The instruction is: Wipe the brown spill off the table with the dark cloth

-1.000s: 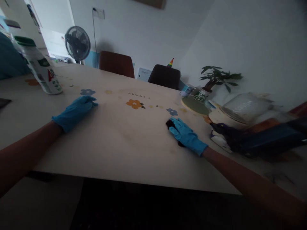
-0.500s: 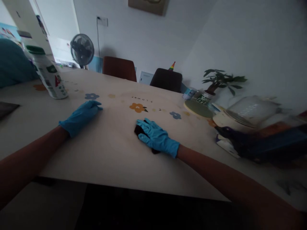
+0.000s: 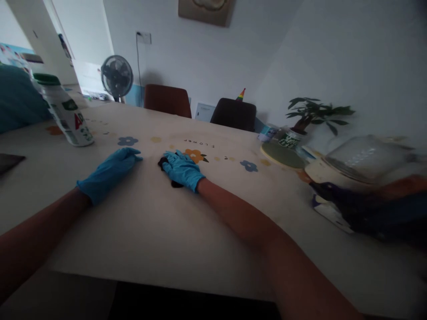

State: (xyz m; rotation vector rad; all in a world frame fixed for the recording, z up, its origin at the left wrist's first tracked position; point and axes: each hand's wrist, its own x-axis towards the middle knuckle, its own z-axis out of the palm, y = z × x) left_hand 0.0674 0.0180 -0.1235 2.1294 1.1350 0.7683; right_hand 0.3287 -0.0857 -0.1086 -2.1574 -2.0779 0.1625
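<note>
My right hand (image 3: 184, 170), in a blue glove, presses a dark cloth (image 3: 176, 184) flat against the pale tabletop (image 3: 160, 231), beside a printed orange flower. Most of the cloth is hidden beneath the palm; dark edges show past the fingertips and below the hand. To the left, my left hand (image 3: 110, 174), gloved in blue too, rests on the table with fingers stretched out and nothing visible in it. Beyond that hand stands a white bottle with a green cap (image 3: 70, 115).
At the right are a potted plant (image 3: 295, 133), a round green mat (image 3: 282, 155), a pot with a clear lid (image 3: 336, 171) and a blurred dark object (image 3: 373, 213). Two chairs (image 3: 168, 100) and a fan (image 3: 116, 76) stand past the far edge. A dark flat item (image 3: 10, 163) lies at left.
My right hand has slid left and slightly away from me across the table with the cloth under it. My left hand stays almost in place. The view has shifted slightly.
</note>
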